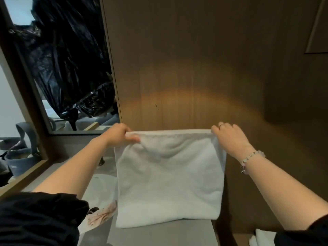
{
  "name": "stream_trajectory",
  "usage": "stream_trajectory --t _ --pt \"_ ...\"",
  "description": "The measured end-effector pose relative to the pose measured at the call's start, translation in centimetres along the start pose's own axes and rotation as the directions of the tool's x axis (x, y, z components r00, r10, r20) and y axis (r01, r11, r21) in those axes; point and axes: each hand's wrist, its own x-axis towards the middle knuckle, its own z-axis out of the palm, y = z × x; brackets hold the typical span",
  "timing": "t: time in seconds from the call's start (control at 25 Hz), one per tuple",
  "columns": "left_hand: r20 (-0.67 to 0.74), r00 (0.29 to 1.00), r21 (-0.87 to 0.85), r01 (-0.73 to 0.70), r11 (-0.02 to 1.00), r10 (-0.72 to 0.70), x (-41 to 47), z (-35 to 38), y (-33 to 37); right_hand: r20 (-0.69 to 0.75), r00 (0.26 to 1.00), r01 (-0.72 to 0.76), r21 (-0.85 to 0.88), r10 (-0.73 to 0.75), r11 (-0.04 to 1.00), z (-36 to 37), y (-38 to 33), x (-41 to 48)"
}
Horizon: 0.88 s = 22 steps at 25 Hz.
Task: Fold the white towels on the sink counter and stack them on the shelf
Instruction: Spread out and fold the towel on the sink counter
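Mid-fold: left hand (122,134) and right hand (229,137) fingers pinch towel (168,180) top corners, hem on desk (159,235). Folded white cloth at 5 o'clock (262,237); stacking remains.

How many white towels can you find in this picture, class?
2. One white towel hangs over the grey counter, held at its top corners by the left hand and right hand. Another towel lies at bottom right, partly cut off; more may be hidden.
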Motion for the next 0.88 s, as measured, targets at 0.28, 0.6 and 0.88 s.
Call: stream_trajectory --t 0.28,0.6,0.88 --pt "-0.221 0.972 0.25 -0.027 0.968 0.084 -1.6 -3.4 -1.8 -0.223 0.967 -0.022 0.401 0.12 0.916 -4.2 0.0 1.6" --pt "-0.252 0.968 0.04 0.016 0.999 -0.006 -2.9 -6.0 -2.4 0.118 0.991 -0.129 0.691 0.064 0.712 -5.6 1.5 2.3" --pt "-0.127 0.992 -0.075 0.015 0.997 -0.025 -3.8 -5.8 -3.9 0.193 0.98 -0.177 0.752 0.044 0.635 -5.6 1.7 1.7"
